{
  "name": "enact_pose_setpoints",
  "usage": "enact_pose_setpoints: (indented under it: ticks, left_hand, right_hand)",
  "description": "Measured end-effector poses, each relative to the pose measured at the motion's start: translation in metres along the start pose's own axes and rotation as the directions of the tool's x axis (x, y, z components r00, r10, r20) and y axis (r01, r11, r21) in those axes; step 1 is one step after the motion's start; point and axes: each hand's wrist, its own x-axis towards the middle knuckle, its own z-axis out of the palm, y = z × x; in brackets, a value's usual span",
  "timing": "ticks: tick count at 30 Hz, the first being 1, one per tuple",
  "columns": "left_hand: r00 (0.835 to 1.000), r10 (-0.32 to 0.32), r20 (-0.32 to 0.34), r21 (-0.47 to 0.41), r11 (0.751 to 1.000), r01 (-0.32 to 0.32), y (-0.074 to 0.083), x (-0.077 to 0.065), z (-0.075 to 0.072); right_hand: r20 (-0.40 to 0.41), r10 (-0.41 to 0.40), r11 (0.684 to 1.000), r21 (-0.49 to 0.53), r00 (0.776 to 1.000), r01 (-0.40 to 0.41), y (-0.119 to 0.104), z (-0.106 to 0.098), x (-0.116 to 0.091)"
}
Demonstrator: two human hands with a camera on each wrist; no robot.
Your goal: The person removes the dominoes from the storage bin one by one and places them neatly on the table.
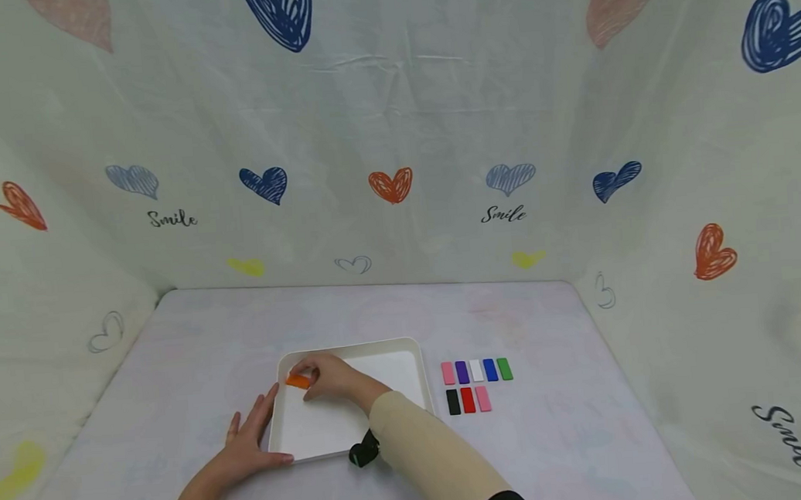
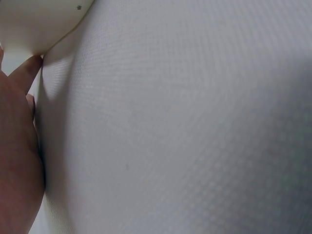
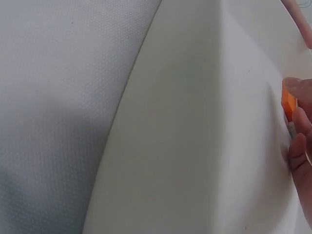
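Inside a shallow white tray (image 1: 358, 436), near its far left corner, my right hand (image 1: 333, 377) pinches a small orange block (image 1: 299, 381) between thumb and fingers. The right wrist view shows this orange block (image 3: 288, 100) held edge-on, close over the tray's surface; a pale bit sits just under it, too small to make out. My left hand (image 1: 243, 447) lies at the tray's left edge, fingers spread, with the thumb along the near edge. In the left wrist view, a fingertip of the left hand (image 2: 17, 131) touches the tray's outer wall (image 2: 44, 24).
Two rows of small coloured blocks lie right of the tray: pink, purple (image 1: 462, 372), white, blue and green (image 1: 504, 369) behind, black (image 1: 453, 402), red and pink in front. A white cloth printed with hearts (image 1: 391, 186) hangs behind and beside the pale table (image 1: 560, 440).
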Motion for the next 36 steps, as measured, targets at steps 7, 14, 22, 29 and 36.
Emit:
enact_pose_setpoints:
  ticks: [7, 14, 22, 29, 36]
  left_hand:
    - [1.000, -0.008, 0.000, 0.011, 1.000, 0.008, 0.0035, -0.0010, -0.0015]
    - [1.000, -0.012, -0.003, 0.011, 1.000, 0.012, 0.0048, -0.0009, -0.0013]
    - [1.000, -0.020, -0.001, 0.017, 1.000, 0.020, 0.0046, -0.0007, -0.0003]
    - [1.000, -0.017, -0.002, 0.013, 1.000, 0.017, 0.0079, -0.0013, -0.0006]
    - [0.999, -0.041, 0.005, 0.029, 0.999, 0.041, 0.0066, -0.0005, -0.0007]
  right_hand:
    - [0.010, -0.016, 1.000, -0.017, 1.000, 0.016, 0.0020, 0.0022, 0.0017]
    - [0.021, -0.058, 0.991, -0.122, 0.998, 0.060, 0.0040, 0.0061, 0.0055]
    - [0.030, -0.057, 0.969, -0.239, 0.998, 0.062, 0.0009, 0.0084, 0.0073]
    - [0.035, -0.013, 0.967, -0.256, 0.999, 0.022, 0.0023, 0.0093, 0.0066]
    - [0.065, 0.012, 0.981, -0.195, 0.998, 0.001, 0.0002, 0.0058, -0.0001]
